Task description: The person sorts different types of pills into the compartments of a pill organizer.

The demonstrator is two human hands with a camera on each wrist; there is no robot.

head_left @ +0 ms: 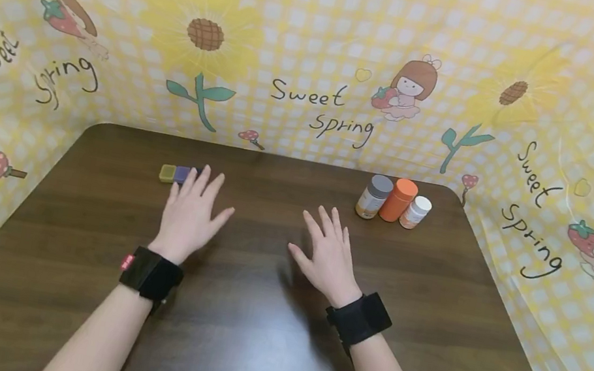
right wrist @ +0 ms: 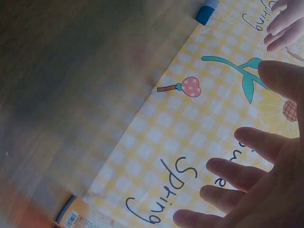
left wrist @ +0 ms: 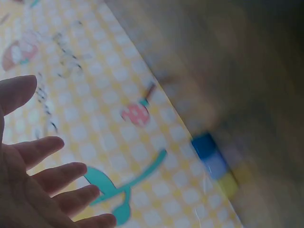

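Note:
My left hand (head_left: 188, 219) hovers above the table with its fingers straight and spread, holding nothing. Just beyond its fingertips, a small row has a yellow-green block (head_left: 167, 174), a purple block (head_left: 182, 175) and a dark blue block (left wrist: 204, 146); in the head view my fingers mostly cover the blue one. To the right, my right hand (head_left: 327, 260) is likewise spread and holds nothing. Past it stand three upright bottles side by side: one with a grey lid (head_left: 372, 197), an orange bottle (head_left: 398, 201) and a smaller white bottle (head_left: 415, 213).
A dark brown wooden table (head_left: 246, 336) lies under both arms, with rounded corners. Yellow checked cloth (head_left: 312, 29) printed with flowers and "Sweet Spring" surrounds it at the back and sides. Each wrist wears a black band (head_left: 152, 276).

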